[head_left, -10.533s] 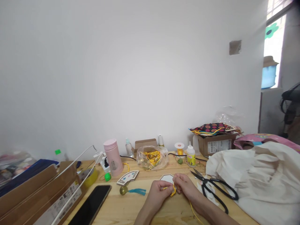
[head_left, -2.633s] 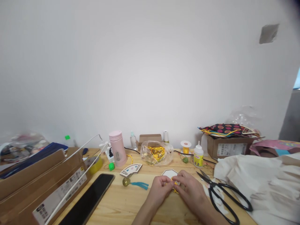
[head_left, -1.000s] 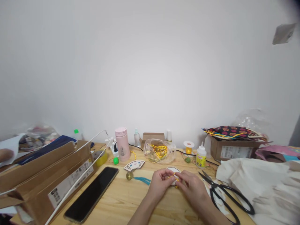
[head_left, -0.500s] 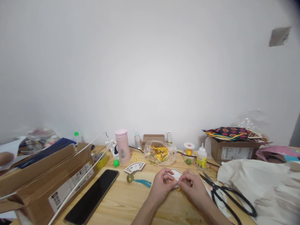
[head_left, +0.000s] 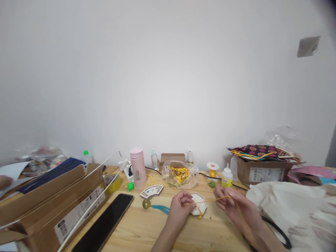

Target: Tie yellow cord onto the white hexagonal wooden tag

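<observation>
My left hand (head_left: 181,207) is closed at the left edge of a white octagonal plaque (head_left: 198,201), its thumb and fingers pinching the plaque and the cord lying over it. Yellow cord (head_left: 201,211) crosses the plaque and hangs in a small bunch at its lower edge. To the right, clear of the plaque, my right hand (head_left: 231,206) pinches a length of yellow cord that trails down over the palm. Left of my left hand lie a fan-shaped plaque (head_left: 152,191) and a gold bell (head_left: 146,204) with a blue tassel (head_left: 160,209).
A black phone (head_left: 105,222) and a long cardboard box (head_left: 70,206) are on the left. Black-handled scissors (head_left: 278,229) lie partly behind my right arm, beside white cloth (head_left: 294,210). Farther back stand a pink tumbler (head_left: 138,168), a clear bag (head_left: 181,173), a thread spool (head_left: 212,169) and a glue bottle (head_left: 227,176).
My right hand has moved away from the plaque to the right, drawing the yellow cord with it. My left hand stays at the plaque, more of which now shows.
</observation>
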`<state>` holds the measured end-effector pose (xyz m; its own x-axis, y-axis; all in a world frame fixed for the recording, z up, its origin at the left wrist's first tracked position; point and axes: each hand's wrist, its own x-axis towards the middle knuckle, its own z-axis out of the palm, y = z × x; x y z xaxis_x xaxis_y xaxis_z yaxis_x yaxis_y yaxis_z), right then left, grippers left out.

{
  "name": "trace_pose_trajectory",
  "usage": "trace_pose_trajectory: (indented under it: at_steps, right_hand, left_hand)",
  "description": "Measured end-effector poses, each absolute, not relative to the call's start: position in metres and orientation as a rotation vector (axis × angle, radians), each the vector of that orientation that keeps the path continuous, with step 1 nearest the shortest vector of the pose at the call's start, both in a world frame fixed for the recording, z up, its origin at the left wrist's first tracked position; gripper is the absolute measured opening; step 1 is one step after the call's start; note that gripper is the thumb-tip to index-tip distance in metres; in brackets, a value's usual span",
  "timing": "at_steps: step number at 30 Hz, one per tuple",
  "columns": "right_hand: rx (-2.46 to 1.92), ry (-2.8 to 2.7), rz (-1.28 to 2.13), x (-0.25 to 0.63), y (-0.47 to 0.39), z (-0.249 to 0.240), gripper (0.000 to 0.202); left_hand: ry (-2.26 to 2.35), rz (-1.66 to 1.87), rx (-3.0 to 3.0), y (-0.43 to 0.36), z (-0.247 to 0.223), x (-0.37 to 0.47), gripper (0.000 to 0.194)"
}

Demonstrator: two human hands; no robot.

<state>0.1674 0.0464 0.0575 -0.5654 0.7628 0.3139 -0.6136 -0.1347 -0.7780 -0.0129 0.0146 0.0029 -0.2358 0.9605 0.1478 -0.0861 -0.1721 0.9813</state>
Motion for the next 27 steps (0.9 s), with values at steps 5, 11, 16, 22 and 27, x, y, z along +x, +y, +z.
trace_pose_trajectory:
  at_steps: [5,11,16,22,27]
  right_hand:
    - [-0.522,-1.486,1.391,0.163,0.051,0.05,0.043]
    - [-1.016,-2.096,0.65,0.136,0.044,0.015,0.021]
    - [-0.944,-2.166,0.656,0.133,0.044,0.012,0.024]
    - [-0.944,-1.938,0.995,0.128,0.049,0.006,0.022]
    - [-0.92,-1.878,1.141,0.127,0.048,0.006,0.027]
  left_hand:
    - [1.192,1.553,1.104,0.014,0.004,-0.011,0.023]
    - [1.184,1.561,1.159,0.013,0.003,-0.011,0.022]
    - [1.178,1.533,1.151,0.013,0.005,-0.01,0.023]
    - [1.166,1.512,1.143,0.013,0.002,-0.009,0.023]
    - [1.176,1.448,1.133,0.015,0.0,-0.01,0.02]
